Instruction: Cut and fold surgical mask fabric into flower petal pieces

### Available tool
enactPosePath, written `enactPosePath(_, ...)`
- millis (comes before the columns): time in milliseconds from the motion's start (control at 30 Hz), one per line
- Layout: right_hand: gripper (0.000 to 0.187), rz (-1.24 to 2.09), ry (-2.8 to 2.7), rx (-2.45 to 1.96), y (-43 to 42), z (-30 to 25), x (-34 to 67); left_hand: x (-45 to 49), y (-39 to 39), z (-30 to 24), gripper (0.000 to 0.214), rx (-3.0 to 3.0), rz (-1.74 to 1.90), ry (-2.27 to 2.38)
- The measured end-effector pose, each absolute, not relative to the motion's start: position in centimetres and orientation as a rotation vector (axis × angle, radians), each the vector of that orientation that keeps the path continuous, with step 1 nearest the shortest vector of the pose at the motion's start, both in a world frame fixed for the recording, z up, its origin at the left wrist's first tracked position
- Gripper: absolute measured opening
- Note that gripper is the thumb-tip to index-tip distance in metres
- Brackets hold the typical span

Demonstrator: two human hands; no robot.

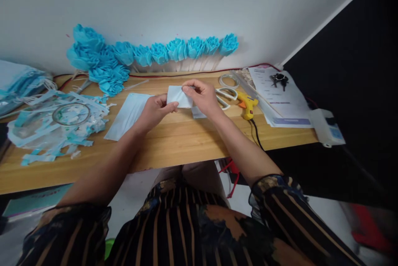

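Note:
Between my two hands, above the wooden table, is a small square of pale blue fabric (179, 96) that looks cut from a face mask. My left hand (157, 110) pinches its left side, with the thumb across the lower edge. At its upper right corner, my right hand (203, 96) grips with thumb and fingertips. A pleated pale blue face mask (129, 115) lies flat beside my left hand. Under my right hand another pale piece (198, 113) rests on the table, partly covered. White-handled scissors (228, 93) lie just right of that hand, their blades hidden.
Blue fabric flowers (177, 49) on sticks lean along the wall. Scraps (59, 123) with a tape roll (71, 114) cover the left side, near stacked masks (21, 83). On the right are a yellow glue gun (248, 104), another tape roll (229, 81), papers (280, 104) and keys (279, 80).

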State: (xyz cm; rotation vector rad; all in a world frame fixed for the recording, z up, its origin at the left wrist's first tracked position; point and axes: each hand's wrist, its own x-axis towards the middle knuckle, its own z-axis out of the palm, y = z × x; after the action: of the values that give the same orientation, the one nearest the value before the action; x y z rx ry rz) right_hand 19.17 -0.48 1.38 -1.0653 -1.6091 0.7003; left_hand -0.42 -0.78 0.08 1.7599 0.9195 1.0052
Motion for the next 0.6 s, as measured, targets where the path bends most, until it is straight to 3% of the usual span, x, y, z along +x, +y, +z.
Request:
enactPosePath(167, 0.026, 0.745, -1.643, -1.127, -2.9, 2.6, 20.2, -0.3, -1.7, 0.5, 0.035, 1.759, 0.884, 0.867)
enactPosePath(400, 0.017, 0.971, -1.679, -1.368, -9.6, -0.3, 22.6, 0.8, -3.3, 0.4, 0.026, 1.839, 0.216, 0.574)
enactPosePath(600, 0.011, 0.821, -1.862, -1.562, -10.8, -1.1, 22.4, 1.0, -3.5, 0.0, 0.028, 2.024, 0.08, 0.661)
